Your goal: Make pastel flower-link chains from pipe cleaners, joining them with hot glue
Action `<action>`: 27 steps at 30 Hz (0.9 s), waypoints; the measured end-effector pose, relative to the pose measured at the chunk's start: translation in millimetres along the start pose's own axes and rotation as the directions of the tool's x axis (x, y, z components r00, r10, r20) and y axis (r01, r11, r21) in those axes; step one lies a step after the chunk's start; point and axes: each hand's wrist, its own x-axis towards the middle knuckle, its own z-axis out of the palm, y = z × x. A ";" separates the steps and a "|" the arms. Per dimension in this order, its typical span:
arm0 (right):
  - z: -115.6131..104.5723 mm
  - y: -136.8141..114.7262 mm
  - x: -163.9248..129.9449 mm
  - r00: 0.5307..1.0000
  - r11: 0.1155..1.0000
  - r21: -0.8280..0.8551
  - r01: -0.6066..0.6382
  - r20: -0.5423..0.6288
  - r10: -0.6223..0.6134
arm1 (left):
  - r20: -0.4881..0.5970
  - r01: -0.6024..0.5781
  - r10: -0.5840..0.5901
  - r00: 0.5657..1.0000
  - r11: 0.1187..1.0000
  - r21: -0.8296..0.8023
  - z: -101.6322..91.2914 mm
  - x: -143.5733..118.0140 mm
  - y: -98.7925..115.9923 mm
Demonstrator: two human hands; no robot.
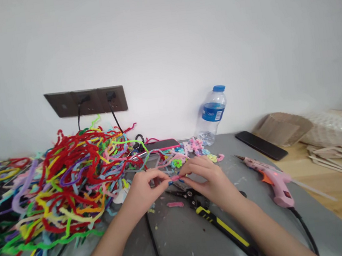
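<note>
Pink pipe cleaner (175, 178) sits pinched between left hand (143, 190) and right hand (207, 180); glue gun (270, 180) lies at three o'clock, pliers (214, 219) beneath.

A single head-worn camera looks forward and down from close above the table (186, 243), facing a white wall (158, 29); the frame's far edges look stretched, perhaps by the lens.

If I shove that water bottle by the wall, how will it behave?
The water bottle stands upright and looks nearly empty, so it is probably light and apt to tip. Its round clear plastic body would likely roll once down and dent under a squeeze. The black phone lies close beside it.
</note>
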 end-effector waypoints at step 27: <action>2.0 5.0 1.6 0.837 0.755 0.372 -0.540 0.333 0.434 | 0.136 -0.242 0.234 0.963 0.969 0.046 -7.1 -0.6 -5.2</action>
